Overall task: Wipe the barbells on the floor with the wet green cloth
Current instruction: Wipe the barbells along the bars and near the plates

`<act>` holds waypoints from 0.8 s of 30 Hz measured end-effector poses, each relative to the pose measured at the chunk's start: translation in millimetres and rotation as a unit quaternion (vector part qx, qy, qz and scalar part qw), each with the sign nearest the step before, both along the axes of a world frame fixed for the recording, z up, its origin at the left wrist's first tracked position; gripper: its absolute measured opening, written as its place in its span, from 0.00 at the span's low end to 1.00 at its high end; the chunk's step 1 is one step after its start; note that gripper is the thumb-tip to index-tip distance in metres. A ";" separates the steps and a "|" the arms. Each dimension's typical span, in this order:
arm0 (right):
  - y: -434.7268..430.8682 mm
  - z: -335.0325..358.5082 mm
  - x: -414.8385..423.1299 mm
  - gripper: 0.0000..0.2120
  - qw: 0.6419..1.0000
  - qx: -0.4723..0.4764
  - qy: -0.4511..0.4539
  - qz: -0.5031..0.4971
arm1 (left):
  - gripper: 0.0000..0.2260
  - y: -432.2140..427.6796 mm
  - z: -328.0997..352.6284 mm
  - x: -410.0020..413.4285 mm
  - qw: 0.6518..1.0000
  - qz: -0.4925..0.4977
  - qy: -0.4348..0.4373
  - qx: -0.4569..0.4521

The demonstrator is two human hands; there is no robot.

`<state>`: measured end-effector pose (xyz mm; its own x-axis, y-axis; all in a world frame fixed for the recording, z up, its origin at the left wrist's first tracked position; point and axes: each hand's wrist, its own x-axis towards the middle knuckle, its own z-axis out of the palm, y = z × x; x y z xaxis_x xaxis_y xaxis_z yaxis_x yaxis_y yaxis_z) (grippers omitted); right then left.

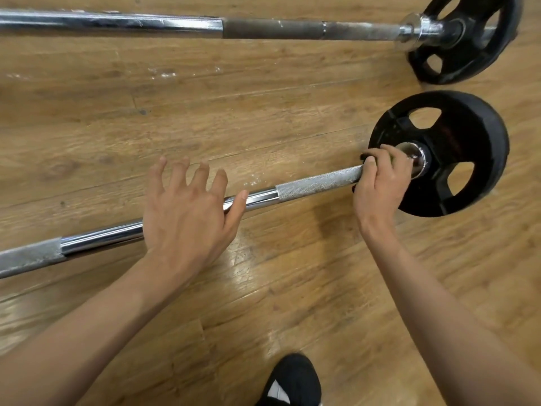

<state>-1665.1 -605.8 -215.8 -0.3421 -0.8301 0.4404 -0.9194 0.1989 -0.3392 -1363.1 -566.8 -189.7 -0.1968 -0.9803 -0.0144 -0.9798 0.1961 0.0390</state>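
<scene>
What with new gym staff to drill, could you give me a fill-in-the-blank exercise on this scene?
1. The right hand grips the near barbell beside its black ____.
2. The left hand, fingers spread over that bar, holds ____.
3. The far barbell lies on a ____ floor.
Missing: plate; nothing; wooden.

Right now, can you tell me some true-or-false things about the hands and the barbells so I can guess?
1. A near barbell and a far barbell lie on the wooden floor. True.
2. The right hand grips the far barbell. False: it grips the near barbell, right beside its plate.
3. The left hand has its fingers spread. True.
4. That plate is red. False: it is black.
</scene>
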 end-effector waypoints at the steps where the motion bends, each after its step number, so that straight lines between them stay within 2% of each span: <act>1: -0.1 4.9 11.7 0.17 1.000 0.000 -0.005 0.000 | 0.33 1.4 0.2 0.0 1.000 0.000 0.000 0.001; 3: 13.6 6.2 52.0 0.19 0.998 0.010 0.024 0.055 | 0.32 4.6 0.3 -1.2 1.000 0.001 0.001 0.000; 6: 51.0 5.5 116.8 0.17 0.980 0.029 0.030 0.197 | 0.32 11.0 0.4 -3.9 1.000 0.001 0.002 0.002; 9: 60.5 10.8 107.7 0.15 0.939 0.043 0.088 0.328 | 0.31 17.7 0.0 -2.8 1.000 -0.008 0.011 0.000; 11: 54.4 13.1 61.0 0.16 0.942 0.052 0.128 0.306 | 0.32 21.9 1.5 -0.5 1.000 -0.017 0.015 0.007; 13: 49.2 14.8 3.6 0.18 0.966 0.060 0.142 0.206 | 0.32 26.8 3.7 -1.5 0.999 -0.030 0.021 0.019; 16: 40.1 21.7 -45.9 0.19 0.988 0.085 0.098 0.085 | 0.32 35.4 5.3 -3.9 0.999 -0.027 0.028 0.029; 18: 38.8 24.6 -25.9 0.19 0.993 0.091 0.066 0.040 | 0.32 41.4 6.0 -6.4 0.999 -0.027 0.030 0.032; 20: 55.6 19.8 28.4 0.18 0.992 0.084 0.061 0.074 | 0.32 47.6 7.3 -7.3 0.998 -0.032 0.033 0.031; 22: 85.0 16.7 82.3 0.17 0.983 0.088 0.053 0.153 | 0.31 54.9 8.9 -7.7 0.998 -0.039 0.035 0.037; 24: 100.3 20.9 98.4 0.18 0.962 0.097 0.056 0.249 | 0.31 61.2 9.7 -8.1 0.997 -0.046 0.036 0.045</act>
<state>-1566.7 -505.5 -194.9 0.1603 -0.9492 0.2708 -0.9454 -0.2265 -0.2342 -1371.2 -505.6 -180.0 -0.2904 -0.9533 -0.0833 -0.9516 0.2785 0.1299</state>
